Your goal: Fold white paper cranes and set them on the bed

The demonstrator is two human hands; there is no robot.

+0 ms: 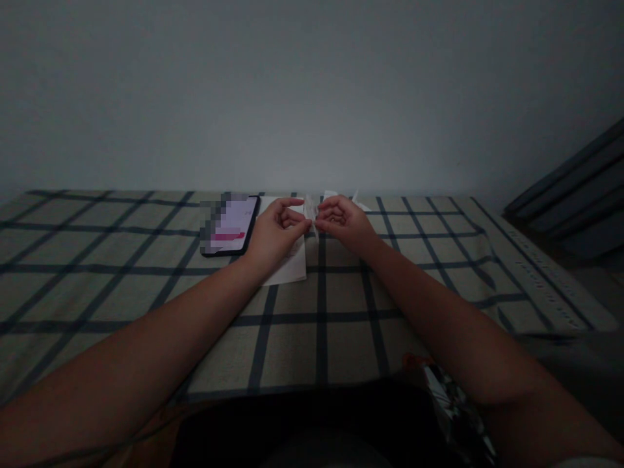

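While left hand (280, 227) and right hand (346, 220), fingers (291, 203) curled, pinch a thin whitish piece (311, 209), checked woven cloth (341, 292) beneath

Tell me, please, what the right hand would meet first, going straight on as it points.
The right hand would probably meet the thin white piece first; depth is unclear, so the two may be touching.

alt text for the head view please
A person's left hand and right hand hold a thin whitish piece between them over a checked tablecloth. A lit phone and a white paper sheet lie by the left hand; a plain wall stands behind.
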